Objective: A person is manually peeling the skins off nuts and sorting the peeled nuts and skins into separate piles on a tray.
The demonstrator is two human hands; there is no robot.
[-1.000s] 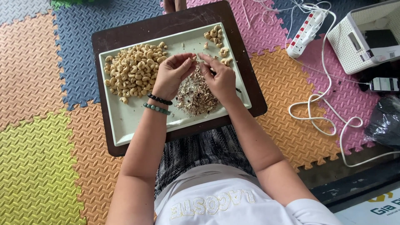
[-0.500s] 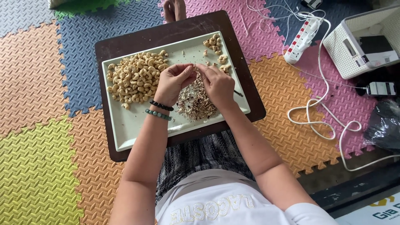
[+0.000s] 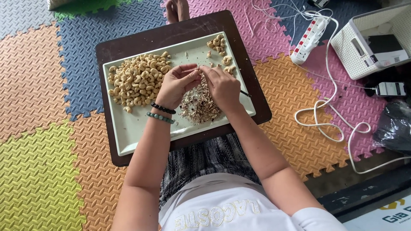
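My left hand (image 3: 176,85) and my right hand (image 3: 221,87) meet fingertip to fingertip over a pale rectangular tray (image 3: 141,132), both pinching one small cashew nut (image 3: 199,69) between them. Under the hands lies a heap of brown nut skins (image 3: 198,106). A large pile of cashews (image 3: 137,79) fills the tray's left part. A smaller group of cashews (image 3: 220,47) sits at its far right corner. My left wrist wears two bead bracelets (image 3: 162,112). A thin dark tool (image 3: 245,93) pokes out from behind my right hand.
The tray rests on a dark brown board (image 3: 128,42) on my lap, over coloured foam floor mats (image 3: 38,85). At the right lie a white power strip (image 3: 306,39) with a looping white cable (image 3: 325,124), a white perforated box (image 3: 372,38) and a black bag (image 3: 396,128).
The view has shifted slightly, so the tray sits lower in the frame. My hands stay together over the skin heap, fingers working at the nut.
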